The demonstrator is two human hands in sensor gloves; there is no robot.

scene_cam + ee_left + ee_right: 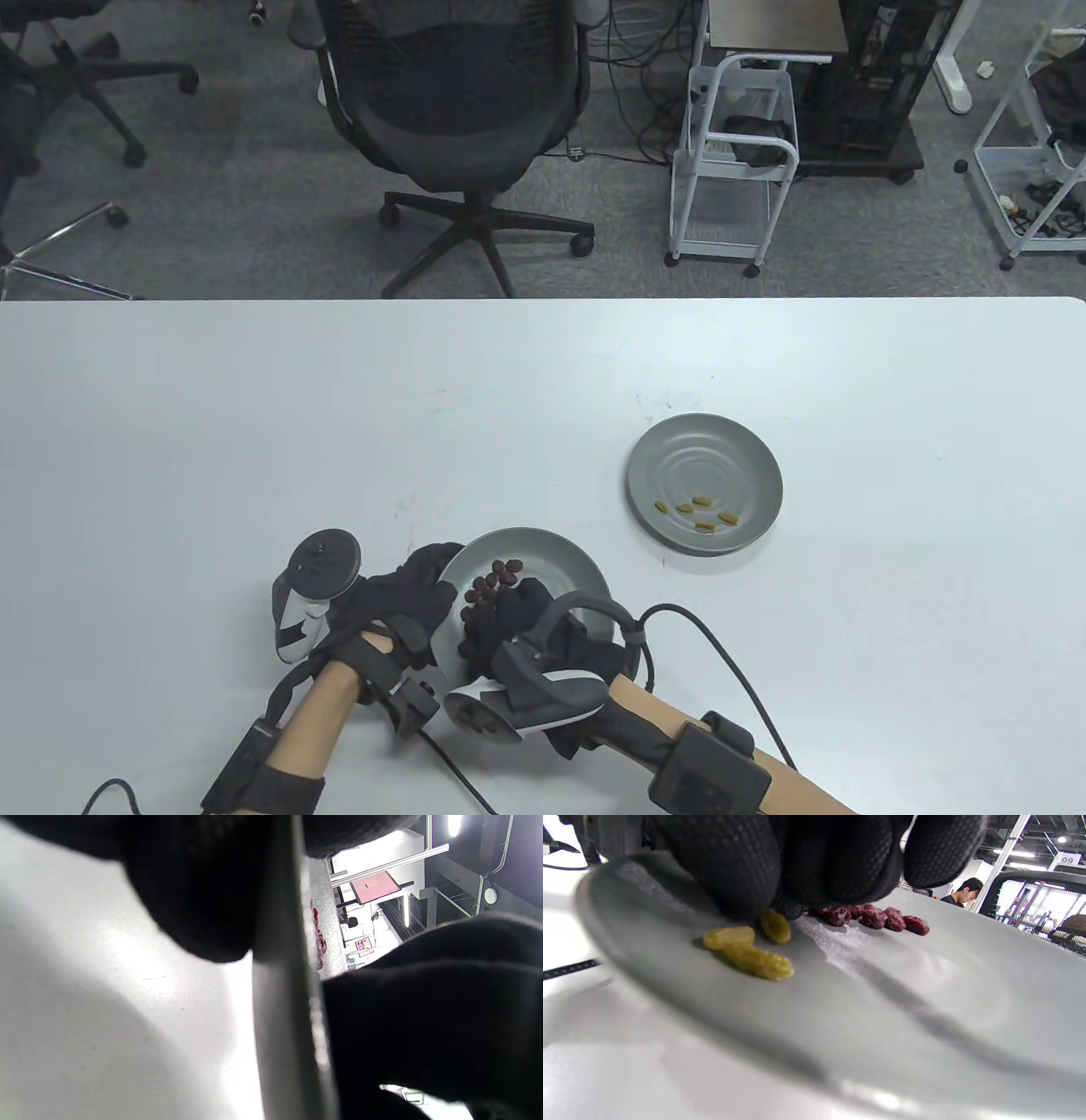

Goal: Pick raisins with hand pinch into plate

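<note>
Yellow raisins (746, 952): seen only from right wrist, just under fingertips (734, 870), on near plate (585, 577); none visibly pinched.
Right hand (517, 624): curled over plate, grip uncertain.
Left hand (399, 598): grips plate rim.
Dark pieces (496, 577): beyond fingers.
Far plate (755, 463): well right, five raisins.

Both hands wear black knit sensor gloves, and in the right wrist view the fingers (734, 866) show a fine dotted grid texture. The left hand (399, 598) carries a tracker (307, 594) with a dark round disc head and a grey-and-white handle, while the right hand (543, 632) bears a similar tracker (526, 688) with a dark ring and white underside. Black straps hold boxy black modules on each forearm, and black cables loop away from them.
</note>
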